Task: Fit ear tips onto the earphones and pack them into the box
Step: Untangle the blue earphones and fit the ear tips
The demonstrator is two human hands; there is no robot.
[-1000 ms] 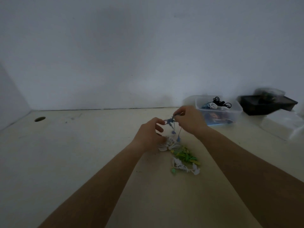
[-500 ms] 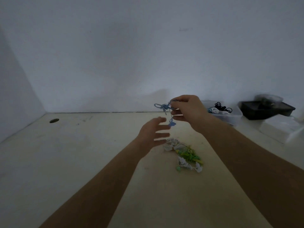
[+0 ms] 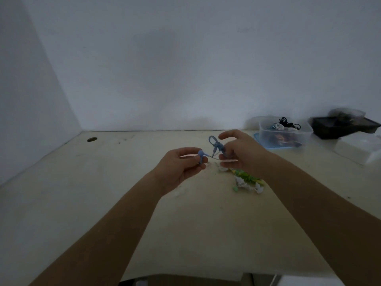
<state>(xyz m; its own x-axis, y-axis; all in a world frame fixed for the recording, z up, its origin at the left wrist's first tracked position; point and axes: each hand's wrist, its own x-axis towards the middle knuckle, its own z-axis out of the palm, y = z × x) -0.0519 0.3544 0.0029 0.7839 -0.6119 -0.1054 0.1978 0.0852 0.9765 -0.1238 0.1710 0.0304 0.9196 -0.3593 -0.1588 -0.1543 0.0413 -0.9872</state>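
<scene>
Earphones (image 3: 216,145) gripped: left hand (image 3: 181,169), right hand (image 3: 242,154); box (image 3: 268,134) seemingly well apart.

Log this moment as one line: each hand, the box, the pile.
left hand: pinches blue earbud | right hand: holds coiled blue cable bundle | clear plastic box: back right, earphones inside | green and white earphone pile: on cream table

Table: the cream tabletop (image 3: 103,203) looked matt, scuffed and stained.
Box: the clear rectangular plastic box (image 3: 266,133) looked smooth and translucent.
Earphones: the pale blue corded earphones (image 3: 216,145), left of that box, looked like smooth plastic.
</scene>
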